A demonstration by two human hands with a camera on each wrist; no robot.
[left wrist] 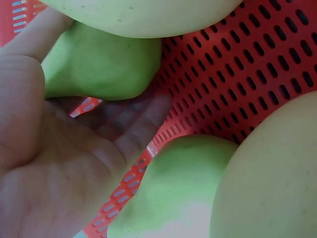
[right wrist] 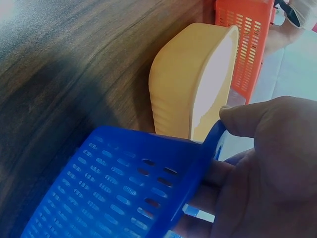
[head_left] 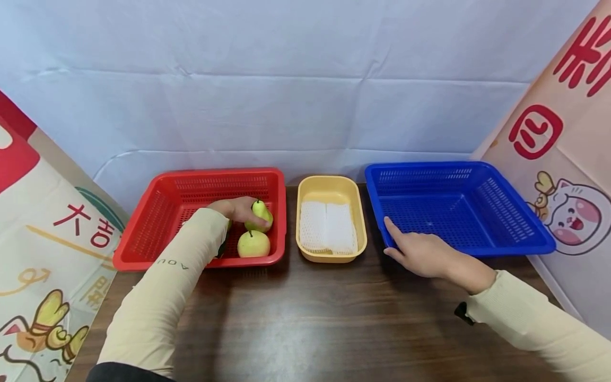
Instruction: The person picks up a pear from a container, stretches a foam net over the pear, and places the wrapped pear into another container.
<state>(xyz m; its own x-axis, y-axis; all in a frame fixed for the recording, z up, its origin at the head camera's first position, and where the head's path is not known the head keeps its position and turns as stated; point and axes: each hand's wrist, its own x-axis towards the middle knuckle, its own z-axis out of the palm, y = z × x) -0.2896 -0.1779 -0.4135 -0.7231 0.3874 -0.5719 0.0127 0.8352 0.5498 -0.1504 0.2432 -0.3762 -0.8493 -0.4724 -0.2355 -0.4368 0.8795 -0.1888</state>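
In the head view my left hand [head_left: 245, 211] reaches into the red basket [head_left: 281, 212] at the left and holds a green pear [head_left: 260, 209]. The left wrist view has the thumb on one side of this pear [left wrist: 106, 64] and the fingers along its other side. A round yellow-green fruit [head_left: 253, 244] lies just in front of it. Another green pear [left wrist: 183, 183] rests near the fingers. At the right, my right hand [head_left: 425, 253] grips the near left rim of the blue basket [head_left: 506, 250], thumb on top and fingers underneath, as the right wrist view shows.
Between the two baskets stands a yellow tub [head_left: 331, 181] with white foam net sleeves [head_left: 327, 227] inside. All three sit on a dark wood table [head_left: 324, 318]. A pale cloth [head_left: 286, 106] hangs behind, and printed panels [head_left: 573, 159] flank both sides.
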